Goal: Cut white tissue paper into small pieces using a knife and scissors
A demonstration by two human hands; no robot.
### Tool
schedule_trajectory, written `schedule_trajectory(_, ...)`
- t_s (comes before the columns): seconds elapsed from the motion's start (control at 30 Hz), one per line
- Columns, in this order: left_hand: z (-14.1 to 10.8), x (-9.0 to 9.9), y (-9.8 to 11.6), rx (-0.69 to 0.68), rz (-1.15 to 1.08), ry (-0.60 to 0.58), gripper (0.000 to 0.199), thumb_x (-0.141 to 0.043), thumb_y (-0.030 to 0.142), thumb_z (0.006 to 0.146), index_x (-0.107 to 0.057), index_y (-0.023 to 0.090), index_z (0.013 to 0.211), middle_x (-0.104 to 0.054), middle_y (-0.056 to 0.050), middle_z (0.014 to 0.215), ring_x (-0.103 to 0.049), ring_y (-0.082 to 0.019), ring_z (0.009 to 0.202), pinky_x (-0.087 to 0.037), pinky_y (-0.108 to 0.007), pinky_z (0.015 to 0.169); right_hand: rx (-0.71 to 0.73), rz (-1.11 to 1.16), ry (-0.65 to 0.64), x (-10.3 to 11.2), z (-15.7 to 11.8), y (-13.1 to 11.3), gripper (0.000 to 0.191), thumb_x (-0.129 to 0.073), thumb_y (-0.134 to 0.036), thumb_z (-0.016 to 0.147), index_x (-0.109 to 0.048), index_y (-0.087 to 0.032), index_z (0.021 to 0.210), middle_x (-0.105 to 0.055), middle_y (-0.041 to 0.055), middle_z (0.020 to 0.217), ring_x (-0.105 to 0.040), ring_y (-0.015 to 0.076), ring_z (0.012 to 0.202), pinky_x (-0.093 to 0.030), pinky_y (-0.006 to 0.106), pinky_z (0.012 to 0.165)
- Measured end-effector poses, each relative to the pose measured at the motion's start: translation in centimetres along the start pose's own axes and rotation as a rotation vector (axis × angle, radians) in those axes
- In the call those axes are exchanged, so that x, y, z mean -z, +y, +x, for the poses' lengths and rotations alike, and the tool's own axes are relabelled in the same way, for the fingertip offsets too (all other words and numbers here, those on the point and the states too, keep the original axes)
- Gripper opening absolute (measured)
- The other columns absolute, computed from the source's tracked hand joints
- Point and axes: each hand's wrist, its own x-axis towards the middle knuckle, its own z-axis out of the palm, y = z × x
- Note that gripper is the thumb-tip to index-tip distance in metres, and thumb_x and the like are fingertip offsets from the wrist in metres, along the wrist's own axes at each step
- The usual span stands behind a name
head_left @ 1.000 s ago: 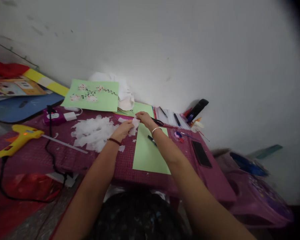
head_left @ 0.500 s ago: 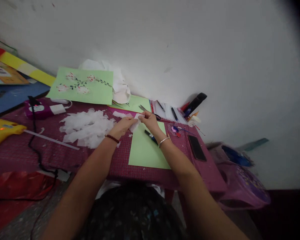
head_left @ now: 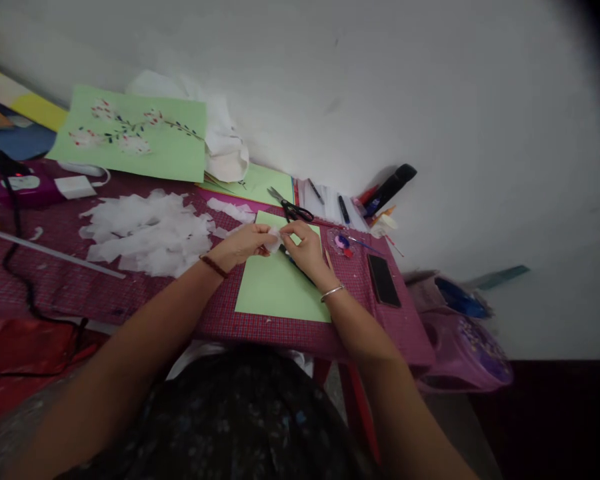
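A small piece of thin white paper (head_left: 274, 243) is pinched between my two hands, above a light green sheet (head_left: 275, 293). My left hand (head_left: 245, 244) grips its left side with thumb and fingers. On the right edge, the fingertips of my right hand (head_left: 305, 248) are closed. A dark pen (head_left: 295, 261) lies on the green sheet, partly under my right hand. To the left is a loose heap of white paper pieces (head_left: 153, 233). Black-handled scissors (head_left: 291, 207) rest just beyond my hands, with their blades partly apart.
A green picture with blossom branches (head_left: 135, 137) leans at the back left. A yellow glue gun's stick (head_left: 55, 253) and a black cable (head_left: 27, 280) are at left. On the right lie a phone (head_left: 384, 280) and a black marker (head_left: 343, 209). Pink bins (head_left: 460, 353) stand beside the table.
The white paper, flat before, now looks gathered and crumpled between my fingers. My view has shifted, so most things sit further left and higher. The scissors are now in fuller view.
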Motion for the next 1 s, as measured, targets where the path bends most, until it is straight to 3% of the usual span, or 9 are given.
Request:
schedule_trajectory(0.17,0.1,0.0,-0.1,-0.026,-0.035,-0.053,0.007,-0.067,0.012,0.072,-0.061,0.015,0.069,-0.055,0.001,0.066,-0.047,-0.008,0.057,-0.039,-0.023,0.057,0.030,-0.068,-0.019,0.0,-0.4,0.2,0.013,-0.056,-0.015,0.089,-0.066,-0.021,0.083,-0.068,0.0047,0.089,-0.062,0.0190,0.090,-0.050,0.034,0.085)
schedule_trajectory(0.37,0.3,0.1,-0.5,-0.046,-0.052,-0.069,0.007,-0.069,0.018,0.078,-0.064,0.014,0.075,-0.059,-0.001,0.073,-0.050,-0.008,0.062,-0.042,-0.023,0.059,0.059,-0.172,-0.047,0.2,-0.9,0.1,0.017,-0.051,-0.015,0.092,-0.067,-0.020,0.092,-0.069,0.0069,0.095,-0.062,0.0202,0.095,-0.049,0.036,0.088)
schedule_trajectory(0.47,0.3,0.0,-0.5,-0.065,-0.098,-0.029,0.015,-0.065,0.027,0.086,-0.063,0.013,0.081,-0.061,-0.003,0.077,-0.053,-0.010,0.066,-0.045,-0.025,0.062,0.055,-0.224,-0.081,0.3,-0.8,-0.2,0.020,-0.049,-0.015,0.093,-0.068,-0.019,0.097,-0.068,0.0084,0.101,-0.061,0.0218,0.100,-0.047,0.038,0.092)
schedule_trajectory(0.57,0.4,0.1,-0.4,-0.064,-0.099,0.045,0.017,-0.060,0.024,0.089,-0.061,0.012,0.077,-0.060,-0.003,0.074,-0.053,-0.010,0.065,-0.044,-0.025,0.062,0.057,-0.222,-0.171,1.0,-0.6,-0.6,0.024,-0.049,-0.013,0.091,-0.068,-0.019,0.106,-0.067,0.0092,0.109,-0.060,0.0227,0.106,-0.046,0.039,0.095)
schedule_trajectory(0.73,0.8,1.6,0.0,-0.071,-0.027,0.176,0.014,-0.061,0.022,0.086,-0.061,0.014,0.074,-0.060,-0.003,0.073,-0.054,-0.010,0.062,-0.045,-0.024,0.058,-0.150,-0.406,-0.467,4.0,-2.0,0.3,0.041,-0.059,-0.032,0.089,-0.060,-0.018,0.127,-0.063,0.0137,0.120,-0.060,0.0278,0.109,-0.046,0.042,0.094)
schedule_trajectory(0.83,0.9,2.8,0.2,-0.112,0.054,0.242,0.013,-0.064,0.019,0.080,-0.062,0.013,0.070,-0.060,-0.002,0.068,-0.051,-0.009,0.058,-0.041,-0.022,0.054,-0.255,-0.537,-0.629,5.2,-3.7,1.3,0.050,-0.067,-0.039,0.083,-0.060,-0.014,0.125,-0.063,0.0170,0.115,-0.060,0.0309,0.104,-0.047,0.043,0.091)
schedule_trajectory(1.0,1.0,3.7,0.1,-0.162,0.069,0.297,0.009,-0.065,0.011,0.072,-0.058,0.014,0.067,-0.059,0.001,0.064,-0.051,-0.008,0.056,-0.040,-0.019,0.054,-0.329,-0.498,-0.563,5.1,-4.9,1.9,0.031,-0.062,-0.026,0.083,-0.064,-0.012,0.110,-0.066,0.0168,0.107,-0.061,0.0301,0.101,-0.046,0.045,0.091)
